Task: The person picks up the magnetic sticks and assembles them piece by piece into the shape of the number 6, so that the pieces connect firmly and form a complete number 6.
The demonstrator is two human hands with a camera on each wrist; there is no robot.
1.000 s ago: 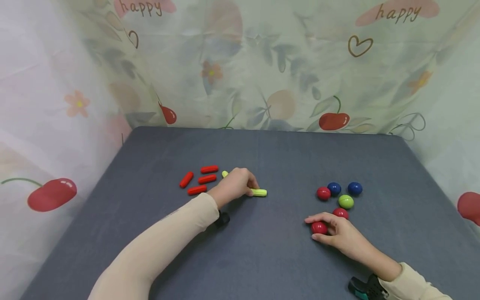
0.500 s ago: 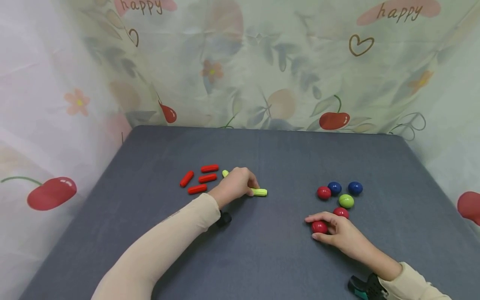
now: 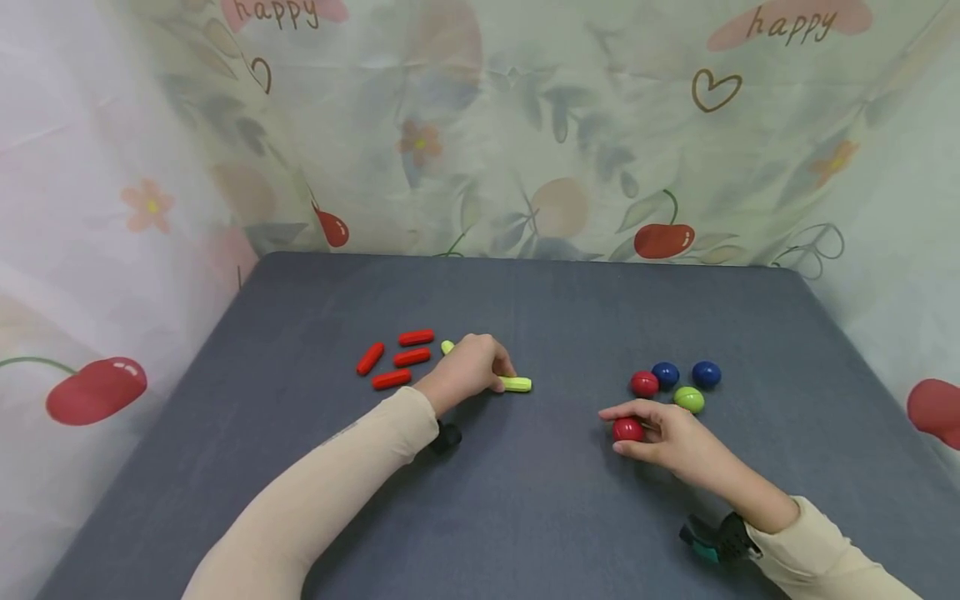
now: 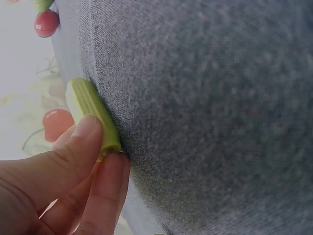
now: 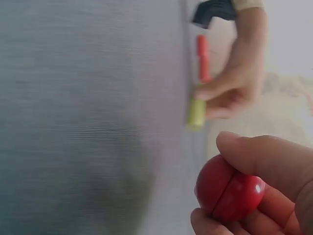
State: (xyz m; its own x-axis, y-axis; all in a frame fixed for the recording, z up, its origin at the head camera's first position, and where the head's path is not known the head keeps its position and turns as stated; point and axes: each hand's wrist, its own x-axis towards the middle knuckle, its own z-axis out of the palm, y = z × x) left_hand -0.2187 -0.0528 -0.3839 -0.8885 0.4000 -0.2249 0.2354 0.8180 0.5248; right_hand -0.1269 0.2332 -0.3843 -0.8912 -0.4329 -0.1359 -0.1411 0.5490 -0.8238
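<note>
My left hand (image 3: pixel 467 367) pinches a short, ribbed yellow-green stick (image 4: pixel 90 105) between thumb and fingers, low over the dark tabletop. One end of the stick points right, out past the fingertips. A second yellow-green stick (image 3: pixel 447 347) peeks out behind that hand, mostly covered by it. On the right, my right hand (image 3: pixel 686 442) holds a glossy red ball (image 5: pixel 227 191) with a seam line around it, thumb on one side and fingers on the other. The hand's shadow falls on the cloth beneath it.
Several red sticks (image 3: pixel 412 357) lie left of the left hand. Beyond the right hand are another red ball (image 3: pixel 644 384), two blue balls (image 3: pixel 707 374) and a green ball (image 3: pixel 688 400). A patterned curtain (image 3: pixel 525 125) hangs behind the table (image 3: pixel 480 517).
My right hand has moved up and slightly left with the red ball, and now covers the red ball that lay behind it. The left hand keeps its place on the stick.
</note>
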